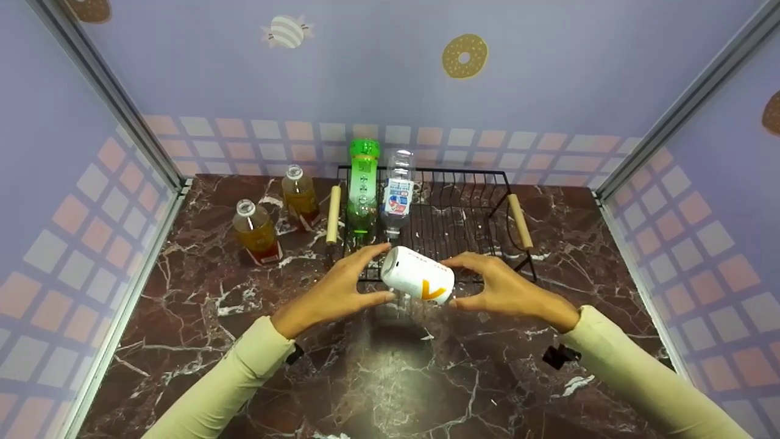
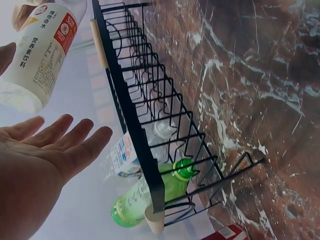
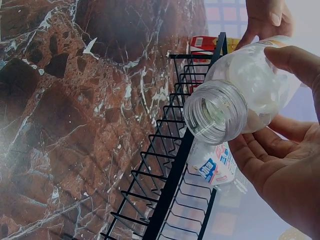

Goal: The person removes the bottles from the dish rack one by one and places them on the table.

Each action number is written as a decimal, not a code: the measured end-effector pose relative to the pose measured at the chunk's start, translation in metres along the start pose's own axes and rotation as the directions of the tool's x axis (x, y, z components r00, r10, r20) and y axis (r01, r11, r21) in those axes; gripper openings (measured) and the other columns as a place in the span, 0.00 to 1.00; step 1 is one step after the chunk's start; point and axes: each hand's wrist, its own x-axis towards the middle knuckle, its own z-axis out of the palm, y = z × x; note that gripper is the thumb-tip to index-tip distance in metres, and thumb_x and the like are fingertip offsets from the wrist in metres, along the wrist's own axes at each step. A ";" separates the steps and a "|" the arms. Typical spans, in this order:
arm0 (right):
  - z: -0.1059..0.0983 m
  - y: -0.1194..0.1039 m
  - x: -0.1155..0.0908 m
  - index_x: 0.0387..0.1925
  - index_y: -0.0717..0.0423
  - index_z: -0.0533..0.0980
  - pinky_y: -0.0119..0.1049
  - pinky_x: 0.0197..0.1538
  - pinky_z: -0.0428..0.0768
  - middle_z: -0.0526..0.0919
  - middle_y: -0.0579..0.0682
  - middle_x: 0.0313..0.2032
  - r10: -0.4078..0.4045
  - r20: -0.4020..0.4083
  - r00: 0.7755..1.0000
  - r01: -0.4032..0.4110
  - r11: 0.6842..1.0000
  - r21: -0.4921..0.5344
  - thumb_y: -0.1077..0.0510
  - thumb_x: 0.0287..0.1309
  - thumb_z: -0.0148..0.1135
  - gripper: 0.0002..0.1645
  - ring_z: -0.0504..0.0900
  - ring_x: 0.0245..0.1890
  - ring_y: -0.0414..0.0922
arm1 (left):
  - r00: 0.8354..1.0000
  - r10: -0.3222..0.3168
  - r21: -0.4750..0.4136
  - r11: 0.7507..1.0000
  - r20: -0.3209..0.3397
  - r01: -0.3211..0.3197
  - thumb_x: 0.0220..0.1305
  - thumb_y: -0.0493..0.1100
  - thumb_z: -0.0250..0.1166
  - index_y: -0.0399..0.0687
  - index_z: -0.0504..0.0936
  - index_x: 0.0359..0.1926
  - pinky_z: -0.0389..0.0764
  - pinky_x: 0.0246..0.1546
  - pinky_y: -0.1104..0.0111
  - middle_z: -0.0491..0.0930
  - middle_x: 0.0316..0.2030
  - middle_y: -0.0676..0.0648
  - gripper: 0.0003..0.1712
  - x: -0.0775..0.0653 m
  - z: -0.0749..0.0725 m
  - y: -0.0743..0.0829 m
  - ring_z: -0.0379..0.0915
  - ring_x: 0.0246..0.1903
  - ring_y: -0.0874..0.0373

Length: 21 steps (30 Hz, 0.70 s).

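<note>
Above the front edge of the rack (image 1: 457, 171), the white bottle (image 1: 420, 275) is held on its side, between the two hands. Its bare threaded neck points toward the right hand (image 1: 503, 286) and its base toward the left hand (image 1: 341, 289). The right hand grips the bottle near the neck end: thumb on one side, fingers along the opposite side, the threaded rim projecting beyond them. At the base end the left hand is spread, its thumb and fingers standing apart on either side of the base. In the left wrist view a gap shows between its fingertips (image 2: 103, 133) and the base; whether its thumb touches the bottle cannot be told.

Inside the rack, toward its left end, lie the green bottle (image 1: 364, 177) and, just beside it on the right, the clear bottle (image 1: 399, 198), both with necks toward the rack's front. Wooden handles are fitted at the rack's ends, the left handle (image 1: 333, 214) near the green bottle, the right handle (image 1: 519, 221) at the opposite end. To the left of the rack stand two amber bottles, the rear one (image 1: 300, 198) nearer the rack than the front one (image 1: 257, 235). Beneath the rack extends the veined table (image 1: 475, 366).
</note>
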 end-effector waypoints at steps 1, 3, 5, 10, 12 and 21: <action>0.000 0.000 0.000 0.71 0.62 0.79 0.64 0.70 0.81 0.86 0.58 0.64 -0.003 0.009 1.000 0.003 1.000 -0.003 0.58 0.54 0.85 0.43 0.84 0.65 0.60 | 1.000 -0.002 -0.004 1.000 0.005 0.002 0.65 0.46 0.82 0.39 0.64 0.84 0.67 0.78 0.39 0.69 0.79 0.35 0.54 0.001 0.001 0.001 0.67 0.77 0.36; 0.001 0.000 0.000 0.71 0.61 0.79 0.63 0.70 0.80 0.85 0.58 0.65 -0.013 0.028 1.000 0.013 1.000 -0.007 0.58 0.54 0.85 0.44 0.83 0.65 0.60 | 1.000 0.002 -0.010 1.000 0.016 -0.002 0.64 0.46 0.83 0.39 0.62 0.84 0.68 0.78 0.41 0.70 0.78 0.35 0.56 0.003 0.002 0.002 0.68 0.76 0.37; 0.001 0.000 0.000 0.71 0.60 0.79 0.61 0.70 0.81 0.85 0.56 0.65 -0.017 0.049 0.999 0.018 1.000 -0.005 0.58 0.53 0.86 0.44 0.83 0.66 0.59 | 1.000 0.011 -0.024 1.000 0.029 -0.010 0.63 0.46 0.83 0.39 0.61 0.84 0.71 0.77 0.42 0.70 0.78 0.35 0.57 0.004 0.003 0.004 0.71 0.74 0.37; 0.000 -0.001 0.002 0.71 0.58 0.79 0.58 0.69 0.82 0.85 0.54 0.65 -0.029 0.088 0.996 0.029 1.000 -0.001 0.59 0.52 0.86 0.44 0.83 0.65 0.59 | 0.997 0.026 -0.034 0.999 0.071 -0.024 0.62 0.46 0.84 0.37 0.60 0.85 0.70 0.77 0.41 0.70 0.78 0.35 0.59 0.009 0.004 0.006 0.70 0.74 0.37; 0.000 -0.001 0.003 0.71 0.59 0.79 0.59 0.69 0.82 0.85 0.55 0.65 -0.037 0.095 0.995 0.037 0.999 0.001 0.60 0.52 0.86 0.44 0.83 0.65 0.58 | 0.996 0.034 -0.018 0.999 0.087 -0.033 0.62 0.46 0.84 0.36 0.61 0.84 0.70 0.77 0.42 0.71 0.77 0.35 0.58 0.012 0.004 0.007 0.71 0.74 0.37; 0.001 -0.003 0.006 0.72 0.60 0.78 0.61 0.70 0.81 0.84 0.57 0.67 -0.025 0.122 0.992 0.027 1.000 -0.012 0.58 0.54 0.84 0.43 0.82 0.66 0.58 | 0.984 0.061 0.086 0.993 0.169 -0.076 0.63 0.48 0.82 0.38 0.73 0.77 0.88 0.56 0.54 0.78 0.69 0.38 0.47 0.022 0.008 0.014 0.79 0.61 0.45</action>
